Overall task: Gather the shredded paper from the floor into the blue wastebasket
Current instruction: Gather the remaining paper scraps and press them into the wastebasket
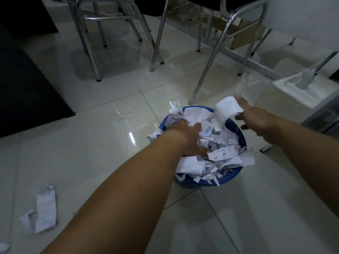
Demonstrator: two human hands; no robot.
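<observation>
The blue wastebasket (pixel 232 180) stands on the tiled floor at centre, heaped with white shredded paper (pixel 218 149) that spills over its rim. My left hand (pixel 187 136) lies flat on the heap, fingers spread, pressing into the paper. My right hand (pixel 255 119) hovers over the basket's far right rim, fingers apart, with a curled white paper piece (pixel 227 109) against its fingertips; whether it grips that piece I cannot tell. Loose torn paper strips (pixel 43 211) lie on the floor at the lower left, and a small scrap (pixel 3 247) sits at the bottom left corner.
Chrome chair legs (pixel 91 52) and table legs (pixel 207 74) stand behind the basket. A dark cabinet (pixel 27 79) fills the left side. A white box-like unit (pixel 300 92) is at the right, close to the basket. A cardboard box (pixel 244 32) sits under the table.
</observation>
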